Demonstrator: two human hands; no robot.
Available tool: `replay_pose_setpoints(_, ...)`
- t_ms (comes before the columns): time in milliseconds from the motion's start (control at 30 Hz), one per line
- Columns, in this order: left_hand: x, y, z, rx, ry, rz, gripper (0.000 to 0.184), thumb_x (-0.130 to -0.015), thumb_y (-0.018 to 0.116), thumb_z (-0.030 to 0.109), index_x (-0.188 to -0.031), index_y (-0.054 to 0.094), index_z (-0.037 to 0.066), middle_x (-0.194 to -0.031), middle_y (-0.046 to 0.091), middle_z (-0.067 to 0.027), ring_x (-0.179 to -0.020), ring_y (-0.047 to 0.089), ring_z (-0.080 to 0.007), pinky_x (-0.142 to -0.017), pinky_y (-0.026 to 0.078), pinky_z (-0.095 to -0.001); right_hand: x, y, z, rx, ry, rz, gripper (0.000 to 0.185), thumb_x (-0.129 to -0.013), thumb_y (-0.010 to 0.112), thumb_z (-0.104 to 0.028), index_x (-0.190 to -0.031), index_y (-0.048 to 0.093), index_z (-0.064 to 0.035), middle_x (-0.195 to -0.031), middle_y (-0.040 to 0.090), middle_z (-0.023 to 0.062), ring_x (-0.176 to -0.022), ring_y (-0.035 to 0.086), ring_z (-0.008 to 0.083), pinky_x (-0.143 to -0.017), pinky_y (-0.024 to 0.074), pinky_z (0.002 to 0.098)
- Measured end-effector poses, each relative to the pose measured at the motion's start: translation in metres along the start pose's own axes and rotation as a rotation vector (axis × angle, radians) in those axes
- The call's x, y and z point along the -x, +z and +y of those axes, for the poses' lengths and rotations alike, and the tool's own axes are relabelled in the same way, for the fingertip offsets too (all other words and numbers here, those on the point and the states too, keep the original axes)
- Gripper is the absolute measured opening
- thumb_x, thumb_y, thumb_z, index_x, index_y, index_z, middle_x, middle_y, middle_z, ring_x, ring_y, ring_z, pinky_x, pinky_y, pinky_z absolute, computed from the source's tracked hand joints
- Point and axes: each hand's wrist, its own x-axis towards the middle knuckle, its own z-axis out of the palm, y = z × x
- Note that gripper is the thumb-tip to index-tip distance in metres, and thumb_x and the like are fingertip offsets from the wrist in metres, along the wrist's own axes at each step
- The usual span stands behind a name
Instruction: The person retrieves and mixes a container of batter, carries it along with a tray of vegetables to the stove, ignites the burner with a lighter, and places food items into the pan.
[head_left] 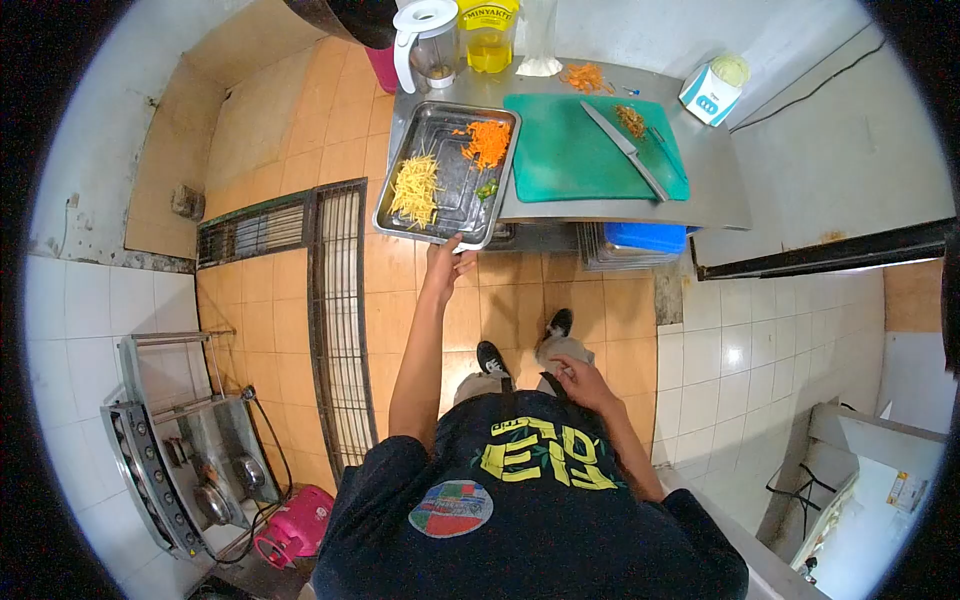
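Observation:
My left hand [452,262] grips the near edge of a metal tray [452,180] at the left end of the steel table. Inside the tray are pale yellow strips [414,190], shredded orange pieces [487,144] and a few green pieces [487,189]. My right hand [584,382] is low in front of my body, away from the table, its fingers bent; whether it holds anything is hidden. A knife [625,150] lies on the green cutting board [555,150], beside a small brownish heap [631,121].
Along the back stand a blender jug [433,50], a yellow oil pouch [488,38] and a white scale [711,95] with a pale green item on it. Orange peelings [587,77] lie behind the board. A stove [155,480] and pink gas cylinder [296,524] are lower left.

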Motion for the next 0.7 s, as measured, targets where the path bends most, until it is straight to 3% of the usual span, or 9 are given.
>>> replay_pose_setpoints(67,-0.005,0.013,-0.007,-0.008,0.01,0.011,0.043,-0.095,0.066,0.024,-0.131,0.05,0.006,-0.124,0.06,-0.0071,-0.105,0.065,-0.0279,-0.082,0.058,-0.0403,-0.01,-0.02,-0.003,0.071,-0.034,-0.012,0.032,-0.101,0.058,-0.025,-0.13,0.061,-0.0114,-0.104,0.071,0.0144,-0.092,0.071,0.0274,-0.083,0.0541,0.0362)
replay_pose_setpoints(100,0.009,-0.025,0.002,-0.074,0.008,0.063,0.043,-0.095,0.066,0.024,-0.131,0.05,0.006,-0.123,0.061,-0.0072,-0.104,0.065,-0.0268,-0.081,0.058,-0.0402,-0.02,0.018,-0.014,0.005,-0.06,-0.069,0.031,-0.101,0.057,-0.023,-0.129,0.061,-0.0104,-0.103,0.071,0.0136,-0.09,0.07,0.0263,-0.082,0.0541,0.0358)
replay_pose_setpoints(167,-0.011,-0.011,-0.011,-0.061,0.042,0.05,0.042,-0.096,0.065,0.024,-0.131,0.05,0.006,-0.122,0.062,-0.0074,-0.103,0.064,-0.0245,-0.08,0.058,-0.0402,-0.05,-0.005,-0.002,0.041,-0.092,-0.097,0.03,-0.101,0.056,-0.018,-0.129,0.061,-0.0086,-0.102,0.071,0.012,-0.086,0.069,0.0242,-0.079,0.054,0.035)
replay_pose_setpoints(233,-0.021,0.006,-0.009,-0.035,0.094,0.081,0.043,-0.096,0.066,0.024,-0.131,0.05,0.005,-0.121,0.062,-0.0083,-0.104,0.064,-0.0226,-0.079,0.058,-0.0404,-0.098,-0.011,0.027,-0.034,-0.044,-0.171,0.031,-0.099,0.056,-0.016,-0.128,0.062,-0.0085,-0.108,0.071,0.0153,-0.094,0.07,0.0264,-0.084,0.0549,0.0373)
replay_pose_setpoints(367,-0.009,0.014,-0.014,-0.073,0.145,0.184,0.047,-0.095,0.066,0.025,-0.133,0.048,0.003,-0.123,0.061,-0.0107,-0.106,0.063,-0.0209,-0.08,0.058,-0.0387,-0.177,0.028,0.082,-0.338,0.088,-0.245,0.032,-0.096,0.057,-0.012,-0.127,0.063,-0.0053,-0.11,0.072,0.013,-0.094,0.07,0.0231,-0.083,0.0565,0.0363)
replay_pose_setpoints(400,-0.014,0.014,-0.015,-0.085,0.18,0.192,0.049,-0.096,0.067,0.026,-0.135,0.049,0.003,-0.125,0.061,-0.01,-0.106,0.063,-0.0195,-0.079,0.058,-0.0368,-0.204,0.042,0.101,-0.479,0.13,-0.268,0.03,-0.097,0.056,-0.012,-0.125,0.063,-0.004,-0.106,0.071,0.0097,-0.086,0.069,0.0201,-0.074,0.0583,0.0365)
replay_pose_setpoints(433,-0.012,0.01,-0.024,-0.095,0.187,0.2,0.051,-0.096,0.068,0.027,-0.137,0.049,0.004,-0.127,0.061,-0.0094,-0.106,0.063,-0.0182,-0.078,0.057,-0.035,-0.222,0.057,0.118,-0.527,0.163,-0.243,0.03,-0.097,0.056,-0.014,-0.124,0.063,-0.0044,-0.104,0.071,0.0095,-0.083,0.069,0.0197,-0.071,0.058,0.0364)
replay_pose_setpoints(567,-0.018,-0.002,-0.046,-0.18,0.353,0.254,0.062,-0.093,0.073,0.029,-0.138,0.044,-0.003,-0.13,0.057,-0.014,-0.116,0.056,-0.0186,-0.095,0.049,-0.0342,-0.341,0.091,0.16,-0.607,0.363,-0.207,0.034,-0.098,0.059,-0.03,-0.124,0.061,-0.0087,-0.097,0.068,0.0088,-0.073,0.065,0.0198,-0.058,0.0568,0.0381)
replay_pose_setpoints(700,-0.033,-0.009,-0.064,-0.204,0.518,0.387,0.081,-0.086,0.079,0.041,-0.139,0.039,-0.006,-0.132,0.052,-0.014,-0.12,0.051,-0.0197,-0.103,0.041,-0.0352,-0.492,0.147,0.244,-0.855,0.468,-0.042,0.04,-0.097,0.06,-0.045,-0.126,0.057,-0.0176,-0.102,0.067,0.0079,-0.076,0.065,0.0226,-0.06,0.0568,0.0396)
